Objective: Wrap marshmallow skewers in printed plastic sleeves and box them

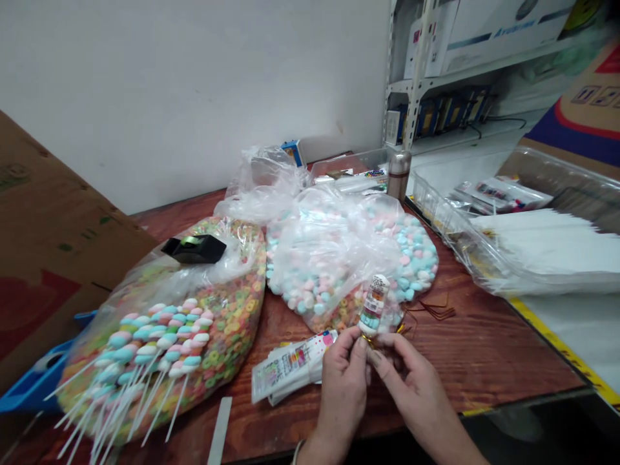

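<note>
From my remote station I count two hands and one filled packet [374, 302]. The packet stands upright above the fingertips, over the table [484, 361]. The left hand [345, 367] has thumb and fingers closed on its gathered neck, apparently to keep it bunched at the gold tie [369, 338]. The right hand [405, 373] has its fingers curled, thumb near forefinger, beside that tie; I cannot tell whether they grip it. One stack of printed bags [290, 367] lies within easy reach, presumably for convenience. I count one tape dispenser [197, 249], resting on one bag of candy rings [237, 323]. The marshmallow sticks [159, 336] overlap too much to count.
</note>
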Tool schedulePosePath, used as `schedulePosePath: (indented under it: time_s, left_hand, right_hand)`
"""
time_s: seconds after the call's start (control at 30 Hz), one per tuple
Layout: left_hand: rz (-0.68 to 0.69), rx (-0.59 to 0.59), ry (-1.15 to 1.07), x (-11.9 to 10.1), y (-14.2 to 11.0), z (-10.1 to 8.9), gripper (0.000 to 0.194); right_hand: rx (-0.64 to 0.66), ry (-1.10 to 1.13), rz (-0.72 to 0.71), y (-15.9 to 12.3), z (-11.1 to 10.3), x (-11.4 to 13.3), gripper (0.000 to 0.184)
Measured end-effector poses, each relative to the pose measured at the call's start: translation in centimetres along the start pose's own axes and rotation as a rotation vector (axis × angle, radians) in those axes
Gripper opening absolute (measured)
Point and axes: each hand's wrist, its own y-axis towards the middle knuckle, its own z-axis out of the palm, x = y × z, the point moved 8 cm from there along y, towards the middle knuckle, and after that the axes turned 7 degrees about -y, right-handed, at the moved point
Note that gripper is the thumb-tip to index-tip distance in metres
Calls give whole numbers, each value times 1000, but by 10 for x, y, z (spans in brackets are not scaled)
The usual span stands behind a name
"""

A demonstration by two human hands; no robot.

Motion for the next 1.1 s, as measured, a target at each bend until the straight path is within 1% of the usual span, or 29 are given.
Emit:
schedulePosePath:
  time_s: [0.07, 0.13, 0.23, 0.3, 0.4, 0.47, 0.53, 0.57, 0.63, 0.7, 0.77, 0.83, 0.93, 1.0, 1.1]
  left_hand:
    - [68, -2, 40, -8, 0, -1, 23]
    - [126, 16, 82, -14, -2, 1, 24]
    - [169, 31, 118, -17, -4, 4, 24]
    - [153, 36, 83, -16, -4, 4, 24]
    - [66, 90, -72, -12, -4, 4, 26]
    - [36, 153, -175, -14, -7, 4, 24]
    - [46, 205, -216, -20, -11, 3, 21]
    - [56, 222, -218, -23, -13, 2, 20]
    - [71, 217, -224, -28, -15, -1, 20]
    - [93, 159, -240, -33, -17, -7, 22]
    - [115, 72, -226, -37, -20, -15, 25]
    - [176, -12, -115, -44, -25, -24, 25]
    - [394, -108, 203, -64, -38, -34, 26]
    - [522, -114, 419, -72, -47, -33, 33]
    - [595, -51, 593, -70, -57, -25, 41]
  right_hand:
    - [11, 74, 59, 3, 3, -4, 23]
    - [1, 133, 104, 5, 4, -6, 22]
    - [-29, 220, 111, 8, 2, -3, 19]
    - [-32, 327, 138, 9, 2, -1, 18]
    - [2, 497, 233, 6, 6, -1, 24]
    - [62, 512, 299, -1, 9, -2, 29]
    - [135, 438, 328, -7, 11, -1, 31]
    - [164, 383, 312, -8, 10, 1, 31]
    - [186, 260, 219, -7, 8, 12, 28]
    - [204, 153, 100, -6, 9, 30, 23]
    - [233, 71, 22, -7, 16, 46, 20]
    - [236, -13, -26, -10, 22, 58, 19]
    - [192, -145, -63, -16, 27, 67, 20]
    - [160, -199, -44, -19, 30, 67, 22]
    - [79, -277, -26, -21, 30, 65, 28]
